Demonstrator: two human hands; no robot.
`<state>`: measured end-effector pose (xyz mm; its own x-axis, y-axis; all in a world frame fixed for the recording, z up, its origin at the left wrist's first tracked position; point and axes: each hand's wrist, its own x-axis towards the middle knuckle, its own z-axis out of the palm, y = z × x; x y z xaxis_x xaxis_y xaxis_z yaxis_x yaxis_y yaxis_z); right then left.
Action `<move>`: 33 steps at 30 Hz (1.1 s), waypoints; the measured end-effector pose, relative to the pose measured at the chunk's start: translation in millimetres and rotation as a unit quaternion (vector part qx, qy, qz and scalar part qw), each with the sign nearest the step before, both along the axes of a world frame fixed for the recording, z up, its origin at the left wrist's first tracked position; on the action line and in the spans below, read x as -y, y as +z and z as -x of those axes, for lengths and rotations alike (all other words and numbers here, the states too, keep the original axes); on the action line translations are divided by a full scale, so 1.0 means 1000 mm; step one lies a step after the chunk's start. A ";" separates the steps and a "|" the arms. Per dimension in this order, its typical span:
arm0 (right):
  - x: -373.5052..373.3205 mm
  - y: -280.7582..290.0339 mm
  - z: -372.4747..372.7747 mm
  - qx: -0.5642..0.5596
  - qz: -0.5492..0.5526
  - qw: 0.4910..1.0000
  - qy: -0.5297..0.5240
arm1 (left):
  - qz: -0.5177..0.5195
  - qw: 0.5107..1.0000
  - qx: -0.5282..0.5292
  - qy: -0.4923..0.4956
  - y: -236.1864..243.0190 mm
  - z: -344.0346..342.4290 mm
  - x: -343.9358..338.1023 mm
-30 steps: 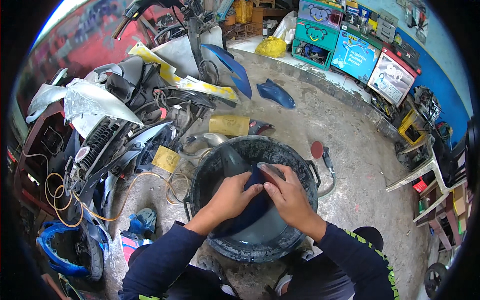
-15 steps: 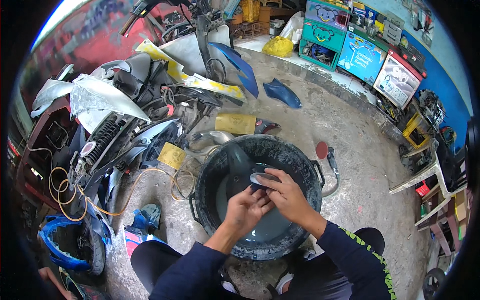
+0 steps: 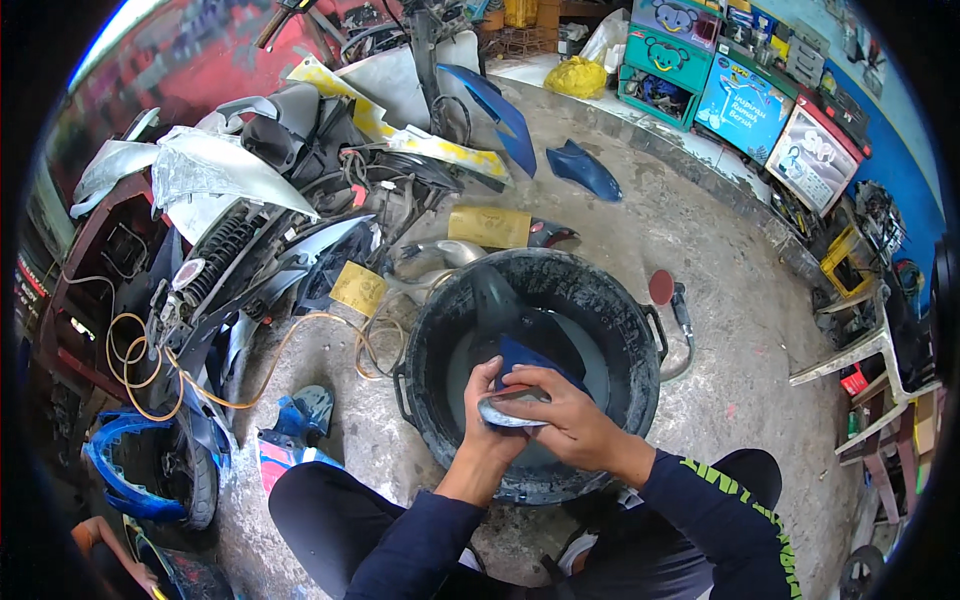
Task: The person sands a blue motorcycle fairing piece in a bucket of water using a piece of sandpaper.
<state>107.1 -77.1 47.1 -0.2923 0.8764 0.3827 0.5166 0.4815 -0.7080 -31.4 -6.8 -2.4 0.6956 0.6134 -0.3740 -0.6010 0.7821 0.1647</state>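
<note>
A large black tub (image 3: 632, 290) of cloudy water stands between my knees. Over its near side, both hands hold a dark blue motorcycle body panel (image 3: 527, 357) with a rounded, pale grey end (image 3: 513, 409). My left hand (image 3: 482, 425) is closed around that end from the left and below. From the right, my right hand (image 3: 575, 425) closes over it, its fingers bent across the top; whether a thin pad lies beneath them I cannot tell. Behind, a dark grey piece (image 3: 492, 298) leans against the tub's far inner wall; its lower part is hidden.
Sheets of yellow sandpaper (image 3: 489, 226) lie beyond the tub. A sander with a round red pad (image 3: 662, 287) rests to its right. On the left are a partly stripped motorcycle (image 3: 215, 250), loose panels and a coiled orange hose (image 3: 250, 402). A pale plastic chair (image 3: 850, 360) stands right.
Both hands have drawn the panel nearer to me and turned it, so its pale end now points toward me. More blue surface shows. The whole view has shifted slightly.
</note>
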 end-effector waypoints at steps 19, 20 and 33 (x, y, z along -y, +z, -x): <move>0.019 0.024 0.041 0.074 -0.059 0.985 -0.143 | -0.130 0.981 0.002 0.142 0.005 0.001 -0.018; 0.023 0.021 0.044 0.067 -0.066 0.986 -0.139 | -0.118 0.984 0.076 0.112 0.005 0.002 -0.020; 0.010 0.022 0.042 0.030 -0.059 0.979 -0.194 | -0.078 0.986 -0.001 0.144 0.020 -0.013 -0.015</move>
<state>64.7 -86.7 69.6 0.0297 0.8765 0.4804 0.7154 0.3170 -0.6227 -18.2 7.8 17.5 0.4827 0.8361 -0.2607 -0.7945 0.5433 0.2713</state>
